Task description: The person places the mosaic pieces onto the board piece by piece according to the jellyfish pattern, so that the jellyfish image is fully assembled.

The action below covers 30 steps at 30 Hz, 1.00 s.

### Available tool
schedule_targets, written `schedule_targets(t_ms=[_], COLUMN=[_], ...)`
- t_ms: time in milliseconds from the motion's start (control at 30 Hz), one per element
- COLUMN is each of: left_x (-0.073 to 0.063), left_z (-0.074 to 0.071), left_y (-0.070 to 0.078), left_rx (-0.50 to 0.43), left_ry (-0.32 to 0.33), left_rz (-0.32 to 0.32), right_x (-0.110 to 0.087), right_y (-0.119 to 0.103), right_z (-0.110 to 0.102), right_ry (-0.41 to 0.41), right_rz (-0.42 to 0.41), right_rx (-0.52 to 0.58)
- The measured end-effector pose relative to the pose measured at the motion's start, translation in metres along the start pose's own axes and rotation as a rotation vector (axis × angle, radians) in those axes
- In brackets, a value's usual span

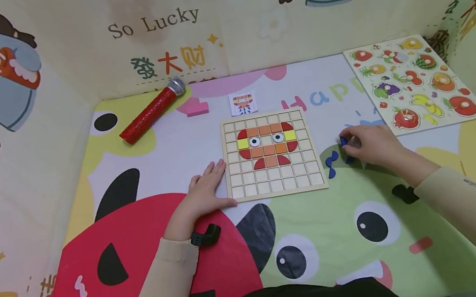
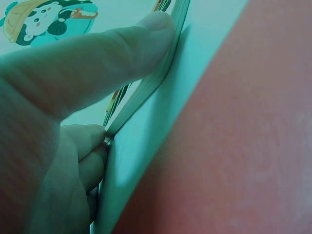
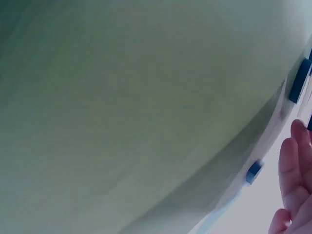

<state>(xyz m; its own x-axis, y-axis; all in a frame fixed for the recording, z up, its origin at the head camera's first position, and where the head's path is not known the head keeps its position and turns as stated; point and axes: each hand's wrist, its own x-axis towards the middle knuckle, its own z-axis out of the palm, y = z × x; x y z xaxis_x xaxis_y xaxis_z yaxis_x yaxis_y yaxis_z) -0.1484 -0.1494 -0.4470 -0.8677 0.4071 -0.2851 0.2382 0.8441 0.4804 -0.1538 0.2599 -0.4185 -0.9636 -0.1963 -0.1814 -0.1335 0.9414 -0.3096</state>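
A wooden grid board (image 1: 280, 186) lies mid-table, its upper cells filled with red, orange and yellow tiles and two eye tiles. My left hand (image 1: 205, 195) rests spread along the board's left side; in the left wrist view the thumb (image 2: 122, 53) lies against the board's edge (image 2: 146, 92). To the right of the board, my right hand (image 1: 371, 145) pinches a small blue tile (image 1: 344, 142) between thumb and fingertips. Loose blue tiles (image 1: 332, 158) lie between that hand and the board. In the right wrist view, a blue tile (image 3: 254, 172) lies beside the fingers (image 3: 290, 168).
Behind the board lies a small pattern card (image 1: 243, 103), with a pink block (image 1: 197, 109) to its left. A red glittery microphone (image 1: 151, 112) lies at the back left. At the back right is a fruit picture board (image 1: 415, 83). The tablecloth (image 1: 318, 249) has cartoon prints.
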Motion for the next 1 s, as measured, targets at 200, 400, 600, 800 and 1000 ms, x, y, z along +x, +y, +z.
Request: schedule_targets(t_ms=[200,400,600,800,1000], left_x=[0.001,0.001,0.002,0.001,0.002], left_z=[0.0,-0.001,-0.001,-0.001,-0.001], left_y=[0.0,-0.001,-0.001,-0.001,-0.001], left_rx=[0.009,0.016,0.02,0.012,0.005], left_ry=[-0.005,-0.004,-0.01,-0.007,-0.001], left_rz=[-0.006,0.0,0.005,0.01,0.014], right_x=[0.0,0.004,0.007,0.008,0.011], right_y=[-0.023,-0.052,-0.074,-0.092,-0.103], right_z=[0.005,0.01,0.017,0.022,0.031], right_ry=[0.032,0.017,-0.013,-0.061,-0.097], right_rz=[-0.076,-0.105,-0.094,-0.12,-0.161], right_rx=[0.023,0.059,0.117,0.148,0.095])
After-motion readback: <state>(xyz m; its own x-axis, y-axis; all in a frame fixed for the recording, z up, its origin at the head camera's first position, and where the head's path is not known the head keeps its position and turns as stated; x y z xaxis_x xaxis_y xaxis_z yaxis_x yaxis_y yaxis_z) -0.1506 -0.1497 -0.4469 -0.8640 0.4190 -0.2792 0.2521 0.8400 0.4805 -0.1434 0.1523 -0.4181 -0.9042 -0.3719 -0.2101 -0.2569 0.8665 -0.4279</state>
